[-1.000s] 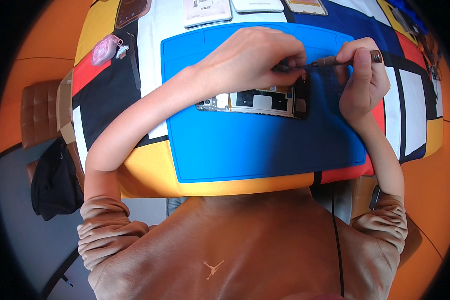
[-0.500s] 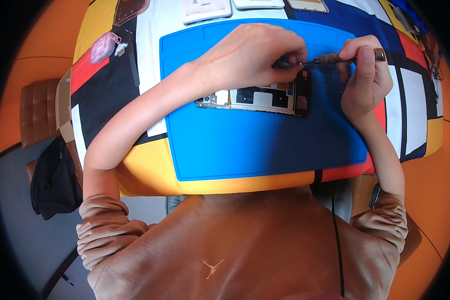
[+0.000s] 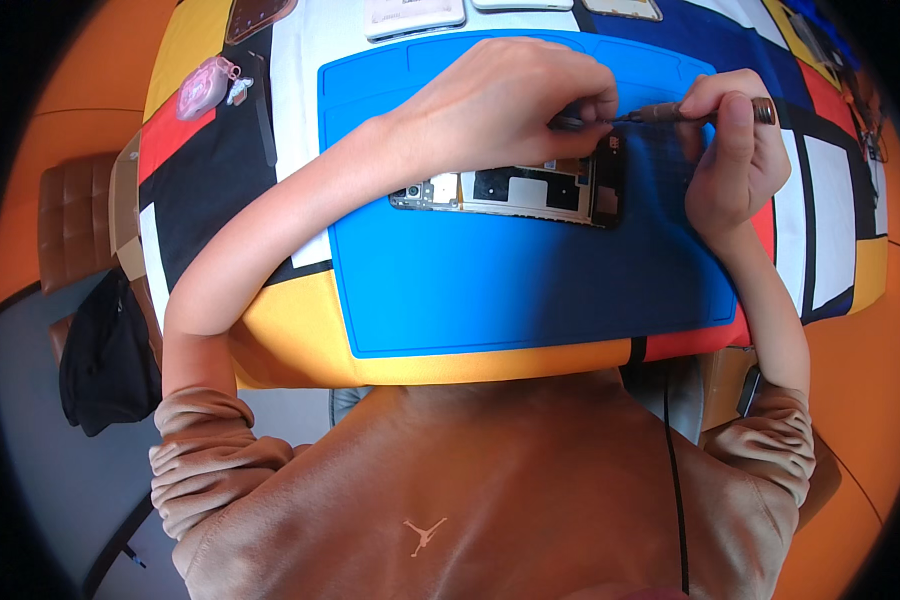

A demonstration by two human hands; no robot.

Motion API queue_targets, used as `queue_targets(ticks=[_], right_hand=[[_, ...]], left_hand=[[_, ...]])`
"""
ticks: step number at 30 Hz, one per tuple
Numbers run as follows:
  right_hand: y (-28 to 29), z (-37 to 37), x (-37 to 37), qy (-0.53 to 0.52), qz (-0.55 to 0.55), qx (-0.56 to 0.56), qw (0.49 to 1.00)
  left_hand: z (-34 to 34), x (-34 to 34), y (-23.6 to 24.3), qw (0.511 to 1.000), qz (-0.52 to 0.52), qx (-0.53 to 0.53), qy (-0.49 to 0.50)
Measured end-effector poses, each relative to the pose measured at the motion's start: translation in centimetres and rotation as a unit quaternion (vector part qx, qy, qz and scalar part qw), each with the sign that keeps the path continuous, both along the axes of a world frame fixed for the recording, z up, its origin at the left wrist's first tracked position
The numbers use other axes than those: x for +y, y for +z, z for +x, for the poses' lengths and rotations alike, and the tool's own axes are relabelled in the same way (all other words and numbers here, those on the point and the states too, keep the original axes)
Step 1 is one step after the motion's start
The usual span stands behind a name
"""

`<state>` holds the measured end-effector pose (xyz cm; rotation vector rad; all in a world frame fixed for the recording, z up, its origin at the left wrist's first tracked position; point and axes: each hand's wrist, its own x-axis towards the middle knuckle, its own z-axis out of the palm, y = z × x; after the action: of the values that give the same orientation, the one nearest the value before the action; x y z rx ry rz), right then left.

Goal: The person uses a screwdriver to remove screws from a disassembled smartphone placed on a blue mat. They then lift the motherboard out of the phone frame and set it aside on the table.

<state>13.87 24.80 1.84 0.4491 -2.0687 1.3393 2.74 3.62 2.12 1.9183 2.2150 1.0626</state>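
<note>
My right hand (image 3: 738, 150) is closed round a slim screwdriver (image 3: 660, 113) with a brown handle. Its shaft points left, and its tip meets the fingertips of my left hand (image 3: 520, 105). Thumb and fingers of that left hand are pinched together. A dark, thin thing shows between them, too hidden to name. Under the left hand lies an opened smartphone (image 3: 525, 190), its back cover off, with a camera module at its left end and inner parts exposed. The left hand covers much of its far side. A blue work mat (image 3: 450, 290) lies beneath the phone.
White devices (image 3: 415, 18) stand along the mat's far edge, beside a phone-like frame (image 3: 622, 8). At the far left are a dark phone (image 3: 260, 18), a pink case with a charm (image 3: 205, 88) and a dark thin strip (image 3: 261, 110). A colour-block cloth (image 3: 280, 320) covers the table.
The view has shifted slightly. Both hands keep nearly the same pose, and the screwdriver tip stays at the left fingertips. A tiny bright spot at the tip no longer shows clearly.
</note>
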Motion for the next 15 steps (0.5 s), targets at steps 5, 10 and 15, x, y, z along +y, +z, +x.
queue_targets(ticks=[5,10,15], right_hand=[[0.04,0.05,0.01,-0.015,0.004,-0.001,1.0],[0.05,0.03,-0.04,-0.014,0.002,-0.001,1.0],[0.11,-0.01,-0.22,-0.034,-0.001,0.002,0.999]], left_hand=[[0.02,0.02,-0.05,1.0,0.001,-0.001,0.003],[0.06,0.05,0.07,1.0,-0.005,-0.002,0.004],[0.25,-0.04,0.27,1.0,-0.007,-0.014,0.008]])
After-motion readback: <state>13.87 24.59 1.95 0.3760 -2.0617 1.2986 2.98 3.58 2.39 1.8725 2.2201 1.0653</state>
